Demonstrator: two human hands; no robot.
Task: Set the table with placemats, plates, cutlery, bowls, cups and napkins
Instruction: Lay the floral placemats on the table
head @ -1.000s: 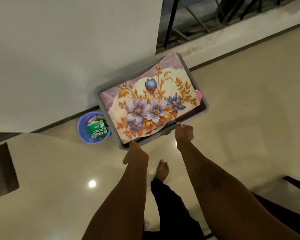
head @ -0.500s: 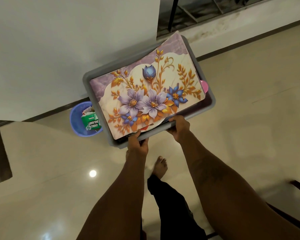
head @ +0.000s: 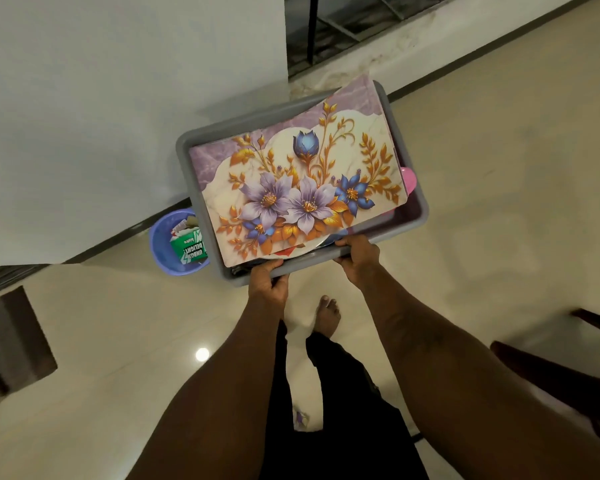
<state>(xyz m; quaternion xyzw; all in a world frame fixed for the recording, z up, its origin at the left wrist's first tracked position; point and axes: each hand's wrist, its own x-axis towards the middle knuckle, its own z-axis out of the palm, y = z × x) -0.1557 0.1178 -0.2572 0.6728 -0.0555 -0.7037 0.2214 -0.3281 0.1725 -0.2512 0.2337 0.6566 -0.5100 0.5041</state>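
I hold a grey plastic tub above the floor by its near rim. My left hand grips the rim at its near left part, my right hand grips it further right. A floral placemat with purple and blue flowers lies across the top of the tub and hides most of what is inside. Under its near edge a white plate rim shows. A pink item peeks out at the right side.
A small blue bin with a green packet stands on the floor by the white wall, just left of the tub. Dark wooden furniture juts in at the lower right. My bare foot is on the cream tiles below the tub.
Both hands closed on the tub's near rim and lifted it off the floor; it now sits larger and closer in view.
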